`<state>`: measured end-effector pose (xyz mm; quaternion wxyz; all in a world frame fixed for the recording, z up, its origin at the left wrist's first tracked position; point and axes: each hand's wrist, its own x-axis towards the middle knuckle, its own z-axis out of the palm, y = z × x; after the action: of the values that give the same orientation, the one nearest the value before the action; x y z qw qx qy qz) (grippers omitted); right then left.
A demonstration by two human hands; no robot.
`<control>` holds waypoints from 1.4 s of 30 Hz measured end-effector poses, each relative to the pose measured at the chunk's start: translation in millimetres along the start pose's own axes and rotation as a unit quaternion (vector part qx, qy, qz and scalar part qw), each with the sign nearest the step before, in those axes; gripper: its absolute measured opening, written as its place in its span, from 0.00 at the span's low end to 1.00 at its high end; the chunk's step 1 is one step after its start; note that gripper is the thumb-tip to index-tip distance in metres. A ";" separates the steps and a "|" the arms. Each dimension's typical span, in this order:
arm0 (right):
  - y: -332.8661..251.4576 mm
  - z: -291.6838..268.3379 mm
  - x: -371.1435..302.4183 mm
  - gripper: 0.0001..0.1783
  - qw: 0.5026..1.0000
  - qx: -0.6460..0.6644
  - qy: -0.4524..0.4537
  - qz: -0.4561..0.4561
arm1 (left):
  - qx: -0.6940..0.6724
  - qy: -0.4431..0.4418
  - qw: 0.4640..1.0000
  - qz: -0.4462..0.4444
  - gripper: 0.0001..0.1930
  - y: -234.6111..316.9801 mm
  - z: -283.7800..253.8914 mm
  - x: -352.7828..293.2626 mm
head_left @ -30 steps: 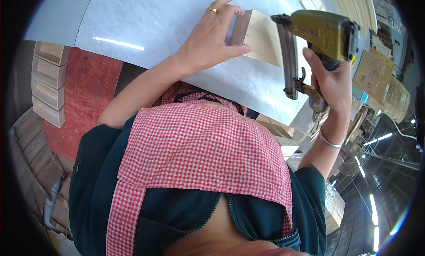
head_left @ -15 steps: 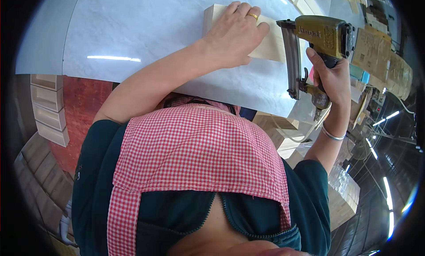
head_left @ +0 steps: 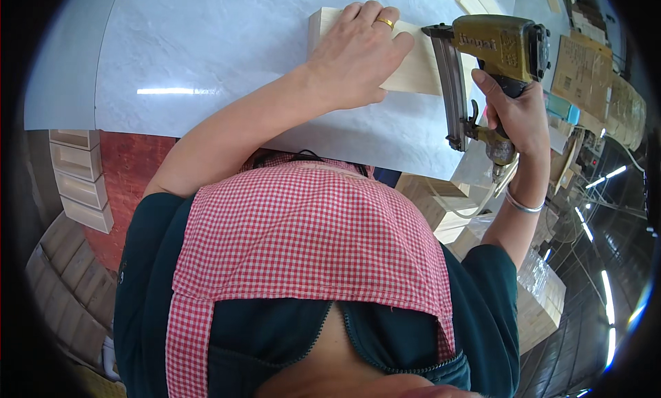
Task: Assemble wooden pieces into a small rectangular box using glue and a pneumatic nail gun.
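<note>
A pale, box-shaped wooden piece (head_left: pixel 413 74) lies on the grey-white tabletop. My left hand (head_left: pixel 358 54), with a gold ring on it, lies over this piece and grips it, the fingers curled toward its far edge. In my right hand (head_left: pixel 520 116) is a nail gun (head_left: pixel 496 47) with an olive-gold body, held by its black grip. The gun's nose points left and meets the right part of the wood in the picture; I cannot tell whether it touches. Its long magazine runs toward me, across the wood's right end. The underside of the wood is hidden.
The tabletop (head_left: pixel 206 54) ends just in front of my checked apron. At the left, small wooden boxes (head_left: pixel 76 164) are stacked beside a red board (head_left: pixel 134 171). Wooden boxes (head_left: pixel 441 198) stand below the right edge, near an air hose. Cardboard cartons (head_left: pixel 582 71) stand farther right.
The whole view has shifted slightly. My hands, the nail gun and the wooden piece keep nearly the same places relative to each other.
</note>
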<state>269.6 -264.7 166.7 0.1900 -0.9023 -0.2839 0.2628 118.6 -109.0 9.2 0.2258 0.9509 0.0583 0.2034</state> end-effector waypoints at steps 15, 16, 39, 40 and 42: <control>184.3 -13.0 -86.9 0.17 0.952 -0.106 0.254 0.135 | 0.025 -0.021 0.999 0.012 0.29 -6.3 -2.7 7.4; 200.6 -8.9 -91.3 0.18 0.942 -0.151 0.260 0.151 | 0.037 -0.017 0.999 0.011 0.29 -10.3 -12.9 6.9; 369.2 53.3 -64.7 0.26 0.918 -0.248 0.274 0.147 | -0.330 0.616 0.540 -0.469 0.34 -59.2 -175.3 -329.0; 364.3 53.3 -60.1 0.25 0.915 -0.273 0.267 0.133 | -0.267 0.651 0.505 -0.500 0.34 -71.4 -184.2 -364.1; 355.5 53.0 -51.7 0.24 0.906 -0.322 0.255 0.107 | -0.152 0.686 0.491 -0.515 0.32 -112.0 -188.6 -441.2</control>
<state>349.2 -558.6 -31.1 -0.0741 -0.9757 -0.1965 -0.0630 -363.1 -22.0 -46.9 0.3197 0.2633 0.6421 0.6452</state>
